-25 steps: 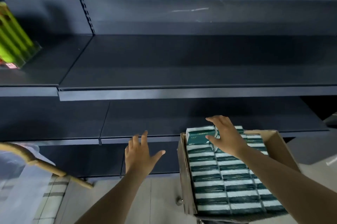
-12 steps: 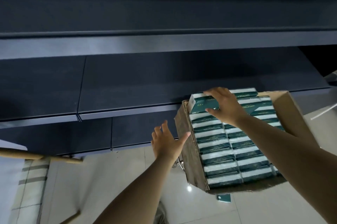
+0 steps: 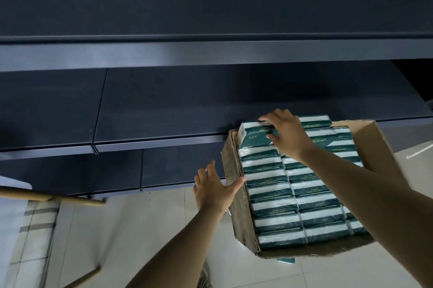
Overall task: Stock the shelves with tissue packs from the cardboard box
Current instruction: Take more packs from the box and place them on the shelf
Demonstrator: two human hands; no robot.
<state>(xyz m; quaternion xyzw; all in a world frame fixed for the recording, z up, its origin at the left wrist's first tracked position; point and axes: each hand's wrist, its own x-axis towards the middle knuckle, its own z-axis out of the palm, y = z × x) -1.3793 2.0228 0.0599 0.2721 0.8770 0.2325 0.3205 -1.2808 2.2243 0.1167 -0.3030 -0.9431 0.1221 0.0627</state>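
Gripping a raised tissue pack [image 3: 256, 136] at the far left corner of the cardboard box [image 3: 236, 205], the right hand [image 3: 289, 137] curls its fingers over the pack's far edge while the thumb presses the near face. That pack is tilted up out of the top row, its green and white wrapper showing printed lettering. The remaining tissue packs [image 3: 302, 196] fill the box in tight rows, standing on edge side by side, green bands alternating with white.

The box sits tilted, its far edge just beside the front lip of the lower shelf [image 3: 164, 109], which is dark and bare where visible. An upper shelf [image 3: 210, 53] runs across above it, its pale front edge catching light.

The left hand [image 3: 214, 189] is spread, fingers straight and apart, holding nothing; its thumb tip touches the left wall of the box near the rim.

Pale floor tiles [image 3: 140, 222] lie below. At the left edge, a light wooden pole [image 3: 70, 199] crosses over a checked cloth [image 3: 35, 224]. A small green pack [image 3: 285, 260] peeks out on the floor under the box's near edge.
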